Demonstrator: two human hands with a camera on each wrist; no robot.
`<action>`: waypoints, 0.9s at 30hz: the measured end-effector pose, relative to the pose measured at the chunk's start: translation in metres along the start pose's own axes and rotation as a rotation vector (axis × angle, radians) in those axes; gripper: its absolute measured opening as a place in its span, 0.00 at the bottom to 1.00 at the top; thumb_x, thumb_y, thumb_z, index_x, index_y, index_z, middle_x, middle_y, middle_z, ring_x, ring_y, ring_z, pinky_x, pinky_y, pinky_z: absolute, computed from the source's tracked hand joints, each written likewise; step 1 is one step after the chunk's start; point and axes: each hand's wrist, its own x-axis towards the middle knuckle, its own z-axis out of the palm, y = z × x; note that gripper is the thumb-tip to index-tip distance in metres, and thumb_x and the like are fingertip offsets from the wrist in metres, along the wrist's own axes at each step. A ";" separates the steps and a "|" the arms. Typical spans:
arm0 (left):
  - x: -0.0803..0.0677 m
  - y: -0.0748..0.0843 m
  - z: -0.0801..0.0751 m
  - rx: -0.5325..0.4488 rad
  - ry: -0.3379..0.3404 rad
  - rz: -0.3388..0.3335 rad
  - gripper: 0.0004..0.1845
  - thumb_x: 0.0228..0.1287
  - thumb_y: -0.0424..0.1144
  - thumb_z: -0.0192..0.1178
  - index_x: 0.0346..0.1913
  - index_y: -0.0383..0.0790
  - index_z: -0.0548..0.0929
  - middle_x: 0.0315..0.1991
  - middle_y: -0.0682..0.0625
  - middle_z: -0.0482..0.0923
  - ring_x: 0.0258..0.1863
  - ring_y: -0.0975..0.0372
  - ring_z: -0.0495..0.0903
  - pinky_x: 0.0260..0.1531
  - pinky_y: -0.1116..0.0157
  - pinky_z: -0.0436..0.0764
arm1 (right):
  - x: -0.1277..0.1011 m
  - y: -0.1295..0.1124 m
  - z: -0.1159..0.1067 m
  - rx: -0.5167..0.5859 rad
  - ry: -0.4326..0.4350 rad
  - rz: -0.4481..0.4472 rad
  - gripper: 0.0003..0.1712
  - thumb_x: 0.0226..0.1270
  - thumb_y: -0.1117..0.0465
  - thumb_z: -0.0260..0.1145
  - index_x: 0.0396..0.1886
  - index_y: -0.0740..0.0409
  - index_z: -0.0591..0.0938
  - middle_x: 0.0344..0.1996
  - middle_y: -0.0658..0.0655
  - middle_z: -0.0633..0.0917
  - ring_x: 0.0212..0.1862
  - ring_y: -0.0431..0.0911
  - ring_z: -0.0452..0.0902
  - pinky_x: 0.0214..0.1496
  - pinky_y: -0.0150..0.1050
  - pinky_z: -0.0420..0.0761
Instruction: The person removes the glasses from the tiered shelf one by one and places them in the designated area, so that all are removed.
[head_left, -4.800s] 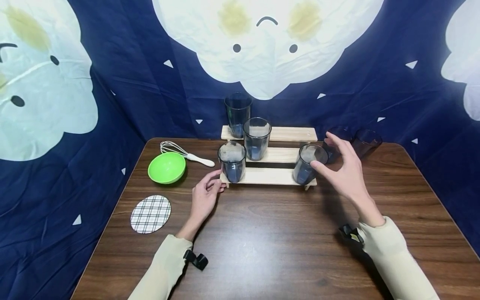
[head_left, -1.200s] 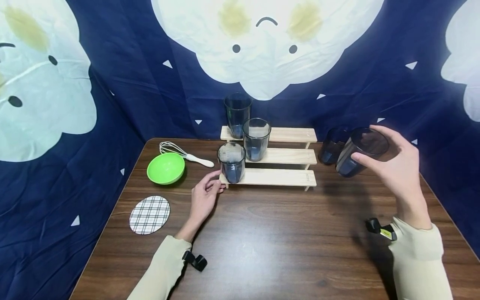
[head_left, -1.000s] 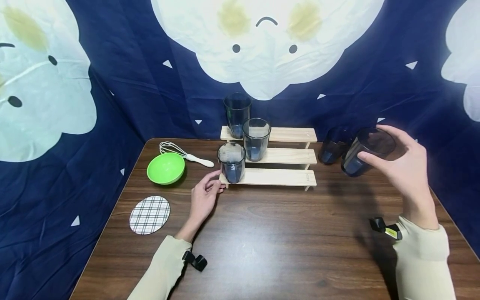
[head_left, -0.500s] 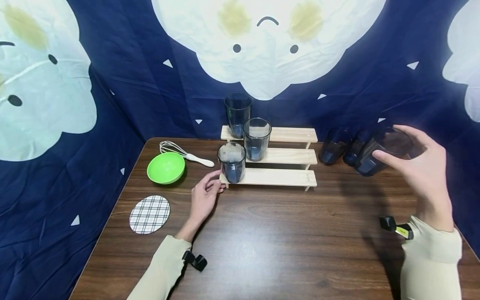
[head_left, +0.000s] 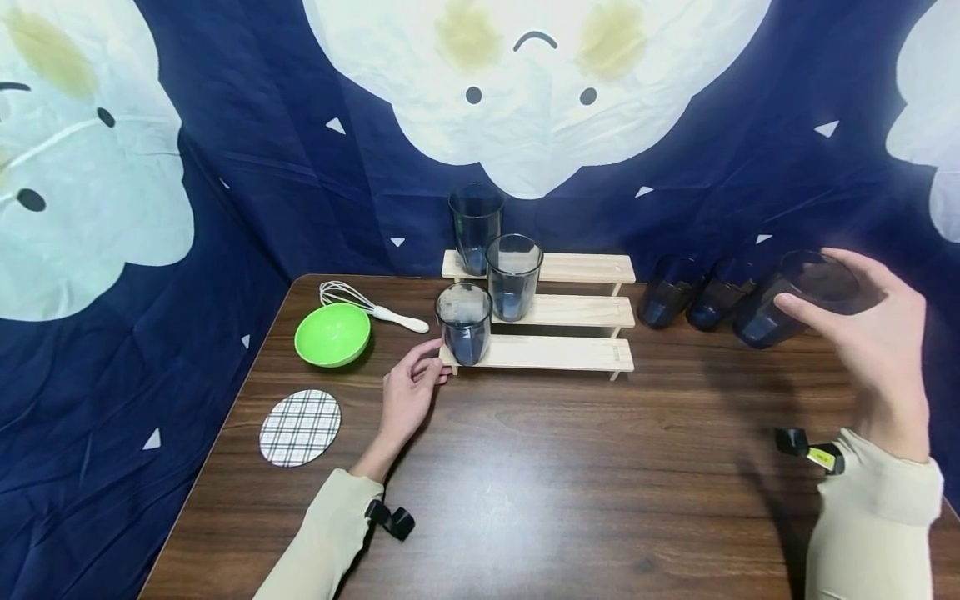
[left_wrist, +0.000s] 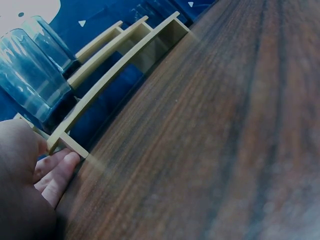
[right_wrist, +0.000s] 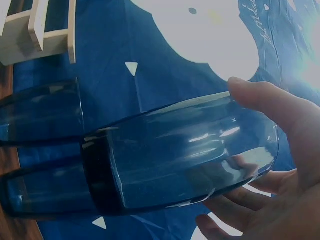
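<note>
My right hand grips a tall dark-blue glass near its rim, thumb on one side and fingers on the other. In the right wrist view the held glass is tilted, its thick base towards two other glasses. Those, a nearer-left glass and a second glass, stand on the table right of a three-step wooden stand. My left hand holds the stand's left end, its fingers around the front corner by the leg. Each step bears one glass at its left: front, middle, back.
On the left of the brown table are a green bowl, a white whisk and a round checked mat. A dark-blue curtain with white clouds hangs behind the table.
My right hand took the glass from the right end of the front step and carried it rightwards, past the two standing glasses. My left hand has stayed at the stand.
</note>
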 end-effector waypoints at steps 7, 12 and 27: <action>0.000 0.002 0.001 -0.001 0.000 -0.002 0.18 0.81 0.23 0.61 0.68 0.32 0.86 0.44 0.29 0.92 0.44 0.38 0.94 0.43 0.69 0.95 | 0.007 0.011 -0.004 0.057 0.045 0.033 0.40 0.51 0.84 0.81 0.66 0.59 0.88 0.42 0.40 0.93 0.46 0.33 0.88 0.46 0.16 0.85; 0.000 0.002 0.001 -0.001 0.003 -0.001 0.18 0.81 0.23 0.61 0.68 0.31 0.86 0.45 0.29 0.91 0.45 0.38 0.93 0.44 0.68 0.95 | 0.012 0.021 -0.003 0.003 0.066 0.074 0.41 0.52 0.82 0.83 0.67 0.56 0.88 0.42 0.37 0.92 0.46 0.32 0.87 0.45 0.16 0.84; 0.000 0.002 0.001 0.001 0.004 0.004 0.18 0.81 0.24 0.61 0.68 0.32 0.86 0.44 0.29 0.92 0.44 0.39 0.94 0.43 0.68 0.95 | 0.020 0.043 -0.007 -0.010 0.108 0.227 0.42 0.53 0.76 0.85 0.68 0.49 0.86 0.43 0.35 0.89 0.47 0.30 0.83 0.44 0.14 0.81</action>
